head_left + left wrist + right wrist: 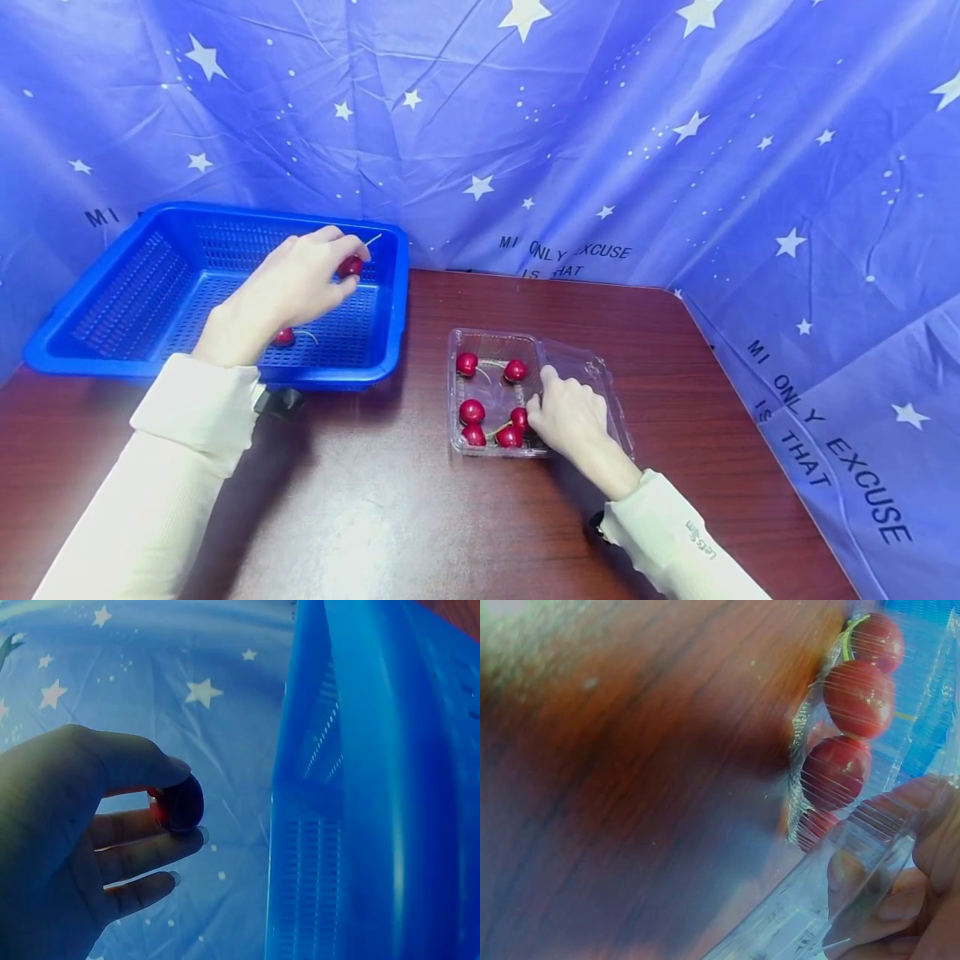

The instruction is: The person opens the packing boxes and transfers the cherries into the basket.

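Note:
My left hand (296,279) is over the blue plastic basket (399,325) and pinches a dark red cherry (180,804) between thumb and fingers. A pale stem sticks out past the fingertips in the head view. Below the forearm, another cherry (283,337) with its stem lies on the basket floor. At the middle right stands a clear plastic clamshell box (491,392) with several red cherries (472,412) in it. My right hand (572,417) grips that box at its right side, fingers curled about the edge where the lid (592,375) folds outward.
All this stands on a reddish-brown wooden table (375,483). A blue cloth (570,150) with white stars hangs behind and along the right side, close to the table's edges. The basket's high wall rises at the left.

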Demonstrator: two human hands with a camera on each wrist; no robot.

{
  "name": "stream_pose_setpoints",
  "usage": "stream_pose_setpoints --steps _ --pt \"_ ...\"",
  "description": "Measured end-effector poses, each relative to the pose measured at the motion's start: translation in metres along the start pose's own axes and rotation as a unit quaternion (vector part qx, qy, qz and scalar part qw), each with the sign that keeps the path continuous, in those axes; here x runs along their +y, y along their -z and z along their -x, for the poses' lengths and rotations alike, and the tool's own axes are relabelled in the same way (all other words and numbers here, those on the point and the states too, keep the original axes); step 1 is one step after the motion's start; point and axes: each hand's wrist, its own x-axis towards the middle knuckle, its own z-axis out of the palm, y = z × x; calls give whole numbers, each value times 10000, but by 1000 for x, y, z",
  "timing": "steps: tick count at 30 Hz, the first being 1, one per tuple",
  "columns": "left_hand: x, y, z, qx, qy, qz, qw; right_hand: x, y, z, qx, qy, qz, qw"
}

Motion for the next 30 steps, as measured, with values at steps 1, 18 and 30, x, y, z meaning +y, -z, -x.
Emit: stream_pose_setpoints --steps 1,18,30 --pt "-2 1 1 -36 67 18 10000 0 0 0 5 2 1 10000" --pt "-33 10 13 -731 1044 -81 9918 -1 3 0 21 -12 -12 10000" --pt "-48 14 25 -967 1059 -452 9886 -2 2 1 -38 -28 29 10000"
